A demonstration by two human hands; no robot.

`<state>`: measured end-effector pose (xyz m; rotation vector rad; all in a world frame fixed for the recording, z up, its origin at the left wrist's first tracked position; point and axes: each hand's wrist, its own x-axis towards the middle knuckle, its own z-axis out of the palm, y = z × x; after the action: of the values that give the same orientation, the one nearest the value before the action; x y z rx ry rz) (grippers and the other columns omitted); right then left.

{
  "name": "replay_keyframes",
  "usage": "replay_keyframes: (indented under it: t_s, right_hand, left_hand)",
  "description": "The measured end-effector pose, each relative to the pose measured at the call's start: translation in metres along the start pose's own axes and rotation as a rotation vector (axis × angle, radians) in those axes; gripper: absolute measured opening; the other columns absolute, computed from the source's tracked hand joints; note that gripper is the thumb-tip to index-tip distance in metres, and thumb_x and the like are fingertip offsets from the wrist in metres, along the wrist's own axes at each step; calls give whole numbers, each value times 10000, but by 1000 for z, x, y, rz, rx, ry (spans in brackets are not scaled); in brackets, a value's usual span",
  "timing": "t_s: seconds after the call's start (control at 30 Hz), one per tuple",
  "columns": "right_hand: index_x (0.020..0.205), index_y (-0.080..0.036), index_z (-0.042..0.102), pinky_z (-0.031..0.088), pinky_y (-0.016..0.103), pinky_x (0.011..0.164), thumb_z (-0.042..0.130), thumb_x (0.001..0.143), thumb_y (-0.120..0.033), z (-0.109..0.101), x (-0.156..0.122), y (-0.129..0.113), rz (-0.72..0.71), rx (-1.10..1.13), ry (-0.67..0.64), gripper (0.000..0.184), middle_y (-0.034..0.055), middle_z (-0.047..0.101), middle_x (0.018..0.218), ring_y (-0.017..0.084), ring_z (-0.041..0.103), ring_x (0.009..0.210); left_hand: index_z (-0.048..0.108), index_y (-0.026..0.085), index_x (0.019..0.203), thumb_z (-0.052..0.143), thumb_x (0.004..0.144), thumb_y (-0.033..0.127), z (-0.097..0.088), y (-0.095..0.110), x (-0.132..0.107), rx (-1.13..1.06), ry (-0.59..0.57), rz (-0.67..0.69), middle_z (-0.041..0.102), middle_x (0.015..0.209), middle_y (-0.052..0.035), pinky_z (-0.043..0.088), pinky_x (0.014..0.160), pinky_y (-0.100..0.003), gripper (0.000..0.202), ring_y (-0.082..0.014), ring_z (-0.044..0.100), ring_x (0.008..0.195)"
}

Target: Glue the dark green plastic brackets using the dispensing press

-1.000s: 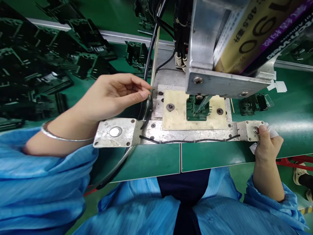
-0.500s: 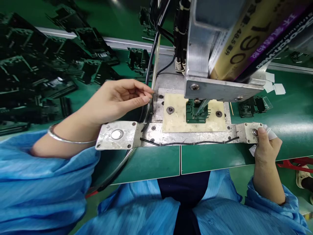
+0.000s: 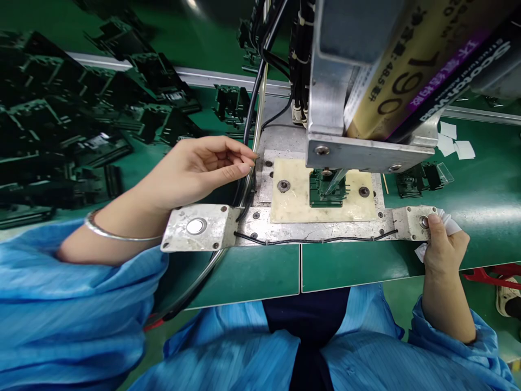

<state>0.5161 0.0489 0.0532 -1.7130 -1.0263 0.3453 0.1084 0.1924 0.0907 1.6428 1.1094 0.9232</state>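
A small dark green part (image 3: pixel 328 190) sits on a cream fixture plate (image 3: pixel 293 203) under a metal machine head (image 3: pixel 358 146). My left hand (image 3: pixel 203 168) hovers left of the fixture by the black cables (image 3: pixel 248 179), its fingers loosely curled with thumb and fingertips close together; nothing shows in them. My right hand (image 3: pixel 442 244) is closed on a crumpled white paper (image 3: pixel 450 225), its thumb pressing the round button (image 3: pixel 424 221) at the right end of the metal base bar (image 3: pixel 325 231). A second round button (image 3: pixel 196 226) at the left end is untouched.
Several dark green and black parts (image 3: pixel 81 125) are heaped at the left. One more part (image 3: pixel 419 178) lies right of the fixture, with white paper scraps (image 3: pixel 456 144) beyond it. A yellow cartridge (image 3: pixel 411 70) rides on the machine head. The green table edge (image 3: pixel 301 282) is near me.
Both hands keep their places; the right thumb stays on the right button. The view has shifted slightly, so everything sits a little lower in the frame.
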Motion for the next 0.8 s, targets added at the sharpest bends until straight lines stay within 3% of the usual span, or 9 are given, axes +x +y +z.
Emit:
replay_keyframes:
  t_s: [0.27,0.43,0.53,0.6,0.73,0.8]
  right_hand:
    - [693,-126,645,401,284,515,693,794,-511,-1,-1,0,-24,2,-24,401,8,470,580,176,456,537]
    - [732,-114,672,402,282,553,710,814,-495,-3,-1,7,-2,-4,-41,391,22,531,616,183,492,580]
    - [729,-118,672,390,270,548,715,842,-495,-4,-1,12,4,27,-71,396,27,553,629,175,495,589]
    - [737,-125,676,394,268,546,709,852,-513,-4,-2,14,-5,34,-75,406,26,562,635,176,499,588]
    - [783,-130,700,432,284,583,695,858,-543,-5,-3,15,-13,-29,-72,420,34,596,660,211,562,634]
    - [798,-131,710,449,291,600,685,862,-562,-4,-3,14,-21,-51,-82,436,39,609,664,230,589,658]
  left_hand:
    - [744,151,908,856,660,481,-3,-5,0,34,11,-25,705,806,-91,609,682,-261,428,-165,661,715]
    - [686,146,1115,817,741,481,-3,28,0,102,-76,113,704,986,-95,601,833,-328,519,-186,663,860]
    - [512,107,1343,745,835,413,12,51,3,257,-199,190,627,1205,-133,541,986,-426,637,-242,605,1095]
    - [424,107,1398,757,810,439,26,60,7,346,-283,206,553,1314,-158,507,1030,-477,753,-288,554,1196]
    - [431,149,1335,835,663,530,55,61,15,336,-394,147,518,1351,-182,515,1001,-514,871,-353,554,1212]
    - [452,159,1290,826,680,495,66,59,17,294,-406,90,564,1289,-172,540,955,-490,790,-329,597,1148]
